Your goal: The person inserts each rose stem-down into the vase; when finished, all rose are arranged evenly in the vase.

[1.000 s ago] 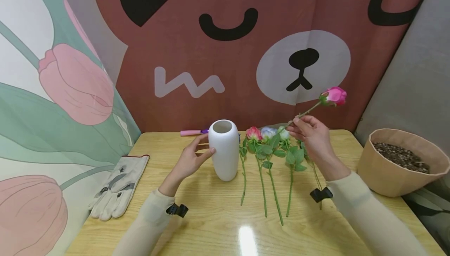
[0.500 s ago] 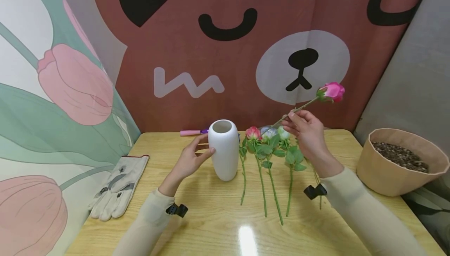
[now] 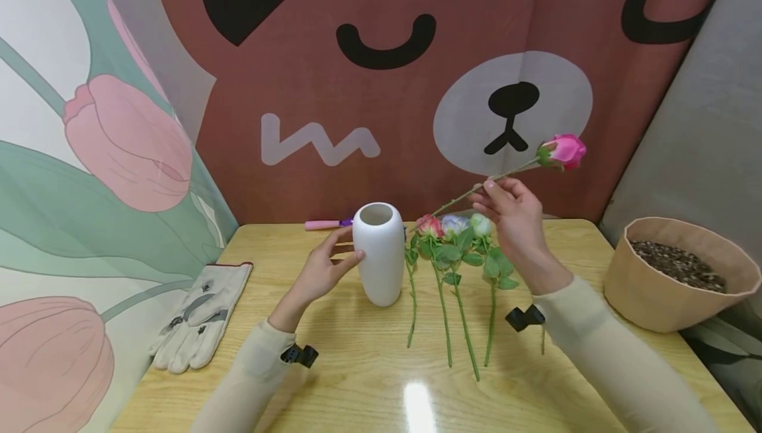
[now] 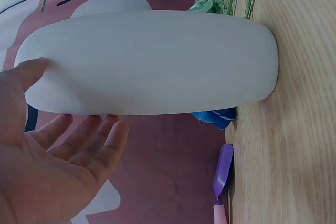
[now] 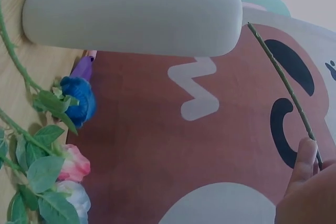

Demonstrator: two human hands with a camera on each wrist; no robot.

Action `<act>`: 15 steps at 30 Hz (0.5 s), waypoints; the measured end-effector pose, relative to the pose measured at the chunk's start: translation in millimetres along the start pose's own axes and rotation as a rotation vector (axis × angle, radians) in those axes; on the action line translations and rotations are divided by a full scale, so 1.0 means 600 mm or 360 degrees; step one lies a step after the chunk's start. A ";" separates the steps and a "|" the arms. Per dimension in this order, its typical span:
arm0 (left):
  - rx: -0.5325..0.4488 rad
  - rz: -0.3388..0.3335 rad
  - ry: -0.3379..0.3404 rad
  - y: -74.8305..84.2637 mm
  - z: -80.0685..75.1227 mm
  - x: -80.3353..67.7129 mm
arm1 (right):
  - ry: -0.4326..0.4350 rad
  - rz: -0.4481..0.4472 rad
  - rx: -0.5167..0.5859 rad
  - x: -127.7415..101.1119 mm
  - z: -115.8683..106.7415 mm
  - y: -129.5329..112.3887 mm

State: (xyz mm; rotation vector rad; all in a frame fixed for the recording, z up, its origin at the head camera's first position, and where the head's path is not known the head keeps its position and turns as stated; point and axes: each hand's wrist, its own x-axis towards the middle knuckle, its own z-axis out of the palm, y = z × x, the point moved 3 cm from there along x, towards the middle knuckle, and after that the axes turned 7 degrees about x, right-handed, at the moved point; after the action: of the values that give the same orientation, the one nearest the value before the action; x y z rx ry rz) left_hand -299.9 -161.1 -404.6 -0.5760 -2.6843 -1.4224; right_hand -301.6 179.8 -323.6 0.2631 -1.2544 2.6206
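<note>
- Behind your wooden counter hangs a brown cloth with a cartoon bear face, filling the top and centre of the head view; a tulip-print panel covers the left side.
- Your left hand sits just left of centre, beside the white vase. Its grip is loose: the fingers are spread and nearly straight, the thumb tip resting on the vase wall, nothing clasped. The left wrist view shows the same, with the thumb against the vase and the other fingers lying open below it.
- The vase stands upright on the counter, mouth up, near the middle of the head view.
- Your right hand is raised above the counter, right of centre, pinching the stem of a pink rose between thumb and fingertips. That grip is closed narrowly on the stem.
- The rose's bloom points to the upper right; its stem slants down and left, and the cut end hangs in the air just right of the vase mouth, not inside it. In the right wrist view the stem ends close beside the vase, apart from it.
- Other flowers lie flat on the counter between the vase and your right arm, blooms toward the backdrop.
- A pink and purple marker lies behind the vase.
- Work gloves rest at the counter's left edge.
- A tan pot of soil sits at the right edge.
</note>
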 end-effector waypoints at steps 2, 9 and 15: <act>-0.0008 0.0010 0.0006 -0.001 0.000 0.000 | 0.0008 -0.0009 0.0015 0.000 0.004 0.001; 0.0018 0.0012 -0.0003 0.025 -0.005 -0.011 | 0.0032 -0.0052 0.0036 0.005 0.019 0.006; 0.0034 -0.0021 -0.0027 0.063 -0.012 -0.022 | 0.0045 -0.0070 0.0019 0.011 0.029 0.012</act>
State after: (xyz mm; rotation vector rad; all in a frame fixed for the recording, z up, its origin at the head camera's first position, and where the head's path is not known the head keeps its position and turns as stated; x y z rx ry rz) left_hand -275.5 -151.5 -373.5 -0.5725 -2.7181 -1.3962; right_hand -308.9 162.7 -316.3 0.2522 -1.2105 2.5862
